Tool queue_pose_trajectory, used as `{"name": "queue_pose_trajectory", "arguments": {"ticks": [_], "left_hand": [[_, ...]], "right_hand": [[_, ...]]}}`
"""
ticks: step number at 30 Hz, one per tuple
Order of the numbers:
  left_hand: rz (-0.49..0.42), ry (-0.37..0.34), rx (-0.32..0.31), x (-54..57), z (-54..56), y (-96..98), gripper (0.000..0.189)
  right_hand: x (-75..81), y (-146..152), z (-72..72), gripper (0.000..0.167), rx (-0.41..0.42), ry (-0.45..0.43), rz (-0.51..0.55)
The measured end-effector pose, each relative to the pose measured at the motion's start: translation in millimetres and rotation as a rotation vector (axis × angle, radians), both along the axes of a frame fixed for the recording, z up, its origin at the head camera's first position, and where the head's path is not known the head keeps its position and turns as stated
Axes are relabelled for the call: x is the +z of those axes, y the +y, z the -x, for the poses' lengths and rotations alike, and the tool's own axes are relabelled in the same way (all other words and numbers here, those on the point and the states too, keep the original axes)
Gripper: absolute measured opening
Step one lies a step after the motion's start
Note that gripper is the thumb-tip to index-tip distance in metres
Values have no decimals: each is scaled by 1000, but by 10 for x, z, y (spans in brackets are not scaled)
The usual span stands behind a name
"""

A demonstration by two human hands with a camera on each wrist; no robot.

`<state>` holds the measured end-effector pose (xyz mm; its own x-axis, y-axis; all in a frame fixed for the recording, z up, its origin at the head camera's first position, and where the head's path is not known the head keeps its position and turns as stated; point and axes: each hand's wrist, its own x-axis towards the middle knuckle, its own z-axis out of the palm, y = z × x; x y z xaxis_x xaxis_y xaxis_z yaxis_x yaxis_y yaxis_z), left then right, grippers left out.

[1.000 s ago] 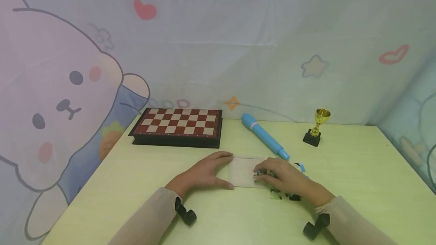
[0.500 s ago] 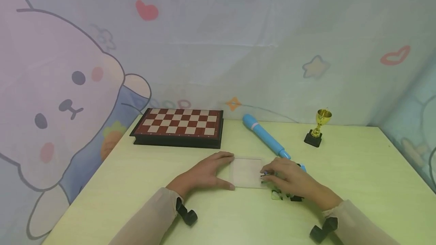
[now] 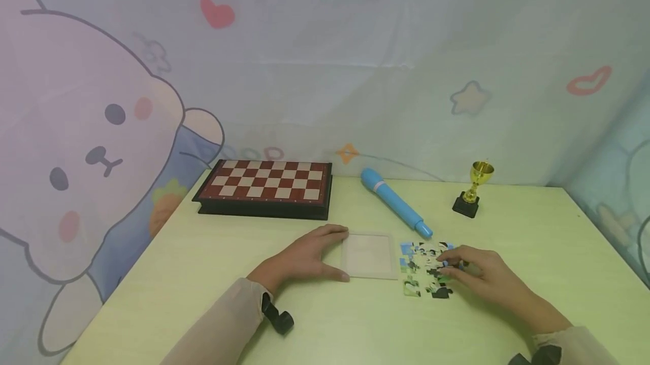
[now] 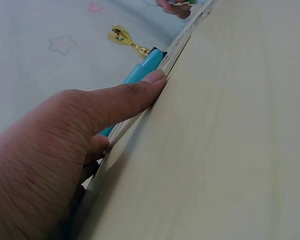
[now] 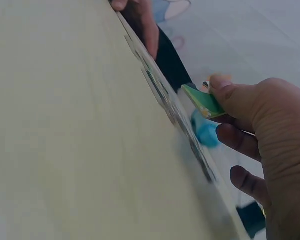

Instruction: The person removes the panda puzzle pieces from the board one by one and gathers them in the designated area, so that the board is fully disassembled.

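Observation:
A shallow, pale square tray (image 3: 369, 256) lies flat in the middle of the table. My left hand (image 3: 304, 258) rests at its left side, thumb and fingers spread to the two left corners; in the left wrist view the thumb (image 4: 135, 97) lies nearly straight along the tray edge. My right hand (image 3: 490, 277) pinches a jigsaw puzzle piece (image 5: 204, 101) between thumb and fingers; it shows a green patch in the right wrist view. That hand is over the right side of a cluster of puzzle pieces (image 3: 412, 286) and covers some of them.
Behind the tray lies a blue marker-shaped stick (image 3: 398, 204). A black box with a red and white chessboard top (image 3: 269, 183) stands at the back left, a small gold trophy cup (image 3: 474, 187) at the back right. A printed cloth (image 3: 325, 71) hangs behind the table.
My right hand has moved right, from the tray's right edge to the far side of the puzzle pieces, uncovering several of them. The left hand keeps its place at the tray.

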<state>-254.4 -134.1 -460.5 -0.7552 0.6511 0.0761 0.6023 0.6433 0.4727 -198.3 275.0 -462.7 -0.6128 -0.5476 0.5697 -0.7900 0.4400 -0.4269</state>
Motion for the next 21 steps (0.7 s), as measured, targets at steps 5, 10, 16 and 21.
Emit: {"name": "queue_pose_trajectory", "arguments": {"ticks": [5, 10, 16, 21], "left_hand": [[0, -22, -5, 7, -10, 13, 103], [6, -7, 1, 14, -6, 6, 103], [5, -16, 5, 27, -1, 3, 101], [-3, -22, 9, 32, -8, 6, 102]], "right_hand": [[-83, 282, -213, 40, -108, -24, 11], [-149, 403, -286, 45, -61, -37, 48], [-219, 393, -234, 50, 62, -49, 69], [-228, 367, -211, 49, 55, -11, 41]]}}
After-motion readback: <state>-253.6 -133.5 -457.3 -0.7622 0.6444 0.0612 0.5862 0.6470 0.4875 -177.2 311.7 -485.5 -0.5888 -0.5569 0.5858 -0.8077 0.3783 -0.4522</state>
